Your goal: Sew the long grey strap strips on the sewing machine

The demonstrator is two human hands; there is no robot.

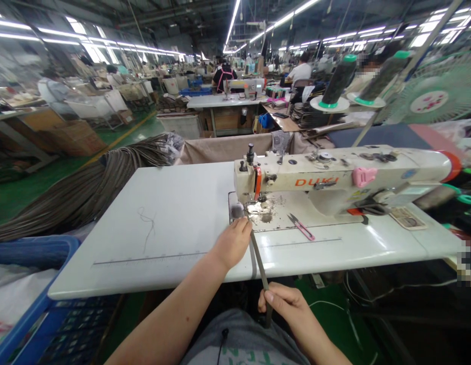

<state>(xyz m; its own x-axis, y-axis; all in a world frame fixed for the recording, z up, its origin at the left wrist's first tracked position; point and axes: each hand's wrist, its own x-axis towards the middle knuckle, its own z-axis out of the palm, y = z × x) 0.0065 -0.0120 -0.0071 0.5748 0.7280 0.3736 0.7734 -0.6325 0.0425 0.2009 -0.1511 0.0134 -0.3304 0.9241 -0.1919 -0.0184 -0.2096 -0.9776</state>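
A narrow grey-brown fabric strap [259,256] runs from the needle area of the sewing machine [296,177] down over the table's front edge. My left hand [235,241] lies at the strap's upper end, close to the presser foot, fingers together on it. Its fingertips partly hide the strap there. Below the table edge, my right hand [284,303] pinches the strap between thumb and fingers, and the lower end hangs past it against my shirt. Pink-handled thread snips [302,226] lie on the machine bed, right of my left hand.
Loose thread [149,220] lies on the white table [121,203]. A large bundle of dark straps [94,187] slopes down at the left, above a blue crate [64,248]. Thread cones [339,81] and a fan [429,99] stand at right. Other people work farther back.
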